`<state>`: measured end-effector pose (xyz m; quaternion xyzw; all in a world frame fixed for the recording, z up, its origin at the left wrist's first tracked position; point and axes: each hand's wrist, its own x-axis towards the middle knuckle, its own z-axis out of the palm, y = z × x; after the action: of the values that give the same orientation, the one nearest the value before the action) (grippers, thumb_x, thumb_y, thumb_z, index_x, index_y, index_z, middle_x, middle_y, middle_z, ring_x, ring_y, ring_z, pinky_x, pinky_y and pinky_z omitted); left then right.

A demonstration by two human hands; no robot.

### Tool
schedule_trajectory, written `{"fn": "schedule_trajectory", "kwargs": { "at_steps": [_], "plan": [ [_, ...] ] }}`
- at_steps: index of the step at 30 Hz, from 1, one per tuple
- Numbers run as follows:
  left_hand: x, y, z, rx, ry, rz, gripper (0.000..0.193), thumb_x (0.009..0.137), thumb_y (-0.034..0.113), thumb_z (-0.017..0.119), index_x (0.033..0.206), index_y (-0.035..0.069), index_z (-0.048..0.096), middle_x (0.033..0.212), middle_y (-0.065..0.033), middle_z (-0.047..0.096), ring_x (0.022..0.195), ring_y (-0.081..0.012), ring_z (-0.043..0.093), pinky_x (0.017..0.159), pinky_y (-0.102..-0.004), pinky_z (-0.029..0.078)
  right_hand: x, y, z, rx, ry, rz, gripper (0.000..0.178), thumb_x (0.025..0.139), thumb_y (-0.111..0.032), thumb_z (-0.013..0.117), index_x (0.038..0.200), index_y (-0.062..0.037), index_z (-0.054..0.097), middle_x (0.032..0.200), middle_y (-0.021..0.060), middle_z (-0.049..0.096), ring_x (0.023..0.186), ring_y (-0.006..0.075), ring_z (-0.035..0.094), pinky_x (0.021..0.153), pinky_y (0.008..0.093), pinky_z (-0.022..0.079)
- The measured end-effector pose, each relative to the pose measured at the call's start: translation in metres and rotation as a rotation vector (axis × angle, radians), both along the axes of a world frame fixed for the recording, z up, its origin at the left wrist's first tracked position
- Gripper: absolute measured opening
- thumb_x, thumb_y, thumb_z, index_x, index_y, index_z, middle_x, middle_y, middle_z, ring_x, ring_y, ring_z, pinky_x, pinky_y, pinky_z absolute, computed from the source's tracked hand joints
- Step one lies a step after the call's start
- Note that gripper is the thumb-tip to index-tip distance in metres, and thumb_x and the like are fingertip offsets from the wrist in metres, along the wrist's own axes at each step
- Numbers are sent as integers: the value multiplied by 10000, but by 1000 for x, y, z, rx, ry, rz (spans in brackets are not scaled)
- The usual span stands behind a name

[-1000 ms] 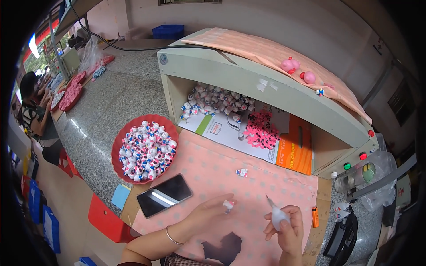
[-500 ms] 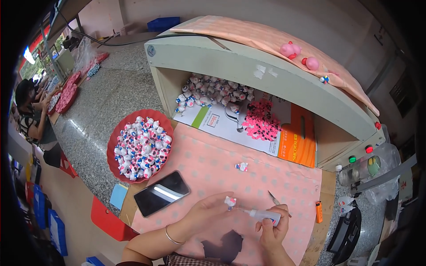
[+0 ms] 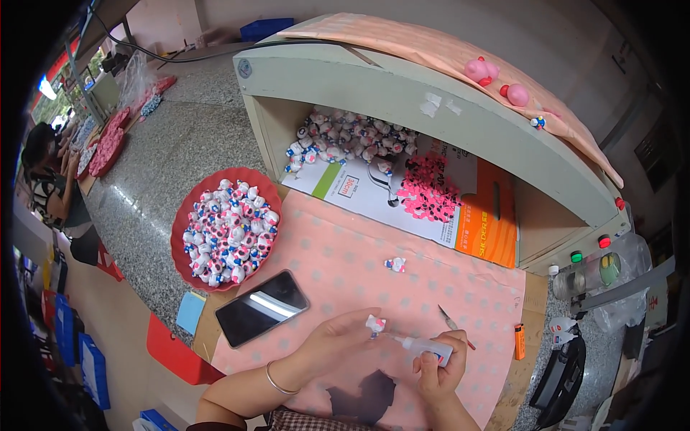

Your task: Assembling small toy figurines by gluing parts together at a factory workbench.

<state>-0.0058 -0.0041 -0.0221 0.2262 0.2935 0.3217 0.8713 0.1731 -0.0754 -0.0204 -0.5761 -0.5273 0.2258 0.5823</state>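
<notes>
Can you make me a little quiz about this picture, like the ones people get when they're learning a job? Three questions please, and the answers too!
1. Pick one: what is the right hand holding?
A) a spoon
B) a squeeze bottle
C) a pair of scissors

2. True or false: the left hand holds a small white figurine, and the bottle's tip points toward it.

3. Fill in the colour: near the dark-screened phone stands a scalloped ____ bowl heaped with more figurines.

Key: 1. B; 2. true; 3. red.
</notes>
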Motion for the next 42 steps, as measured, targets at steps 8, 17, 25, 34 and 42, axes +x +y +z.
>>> {"fn": "schedule_trajectory", "kwargs": {
  "at_steps": [8, 17, 25, 34, 42],
  "plan": [
    [0, -4, -1, -6, -3, 4, 355, 839, 30, 491, 1191, 53, 451, 1065, -35, 538, 949, -106, 525, 802, -245, 452, 0, -2, -1, 39, -92, -6, 205, 675, -39, 562, 856, 4, 474, 763, 127, 442, 670, 207, 436, 581, 285, 368],
    [1, -6, 7, -1, -17, 0, 350, 837, 25, 491, 1184, 52, 456, 1062, -39, 541, 939, -112, 532, 798, -252, 460, -1, -6, 6, 76, -103, -27, 211, 670, -43, 561, 859, 2, 479, 757, 126, 445, 669, 215, 439, 582, 289, 373],
    [-5, -9, 8, -7, -27, 15, 338, 835, 23, 494, 1170, 55, 467, 1064, -43, 539, 946, -119, 532, 802, -253, 460, -1, -6, 5, 129, -302, 105, 177, 808, -99, 472, 878, 30, 374, 837, 109, 324, 503, 70, 392, 349, 182, 378],
    [-9, -9, 7, 21, 16, 46, 326, 830, 17, 501, 1152, 62, 479, 1062, -33, 536, 943, -110, 527, 804, -249, 455, -5, -2, 15, 187, -523, -5, 155, 783, -113, 500, 849, 1, 418, 769, 94, 382, 679, 123, 383, 502, 203, 358],
    [-6, -7, 6, 62, 31, 51, 327, 830, 15, 502, 1152, 61, 479, 1054, -29, 537, 944, -101, 517, 801, -243, 448, -4, -8, 4, 113, -260, -20, 199, 670, -50, 570, 846, -13, 484, 744, 119, 459, 671, 229, 445, 585, 303, 378]
  ]
}}
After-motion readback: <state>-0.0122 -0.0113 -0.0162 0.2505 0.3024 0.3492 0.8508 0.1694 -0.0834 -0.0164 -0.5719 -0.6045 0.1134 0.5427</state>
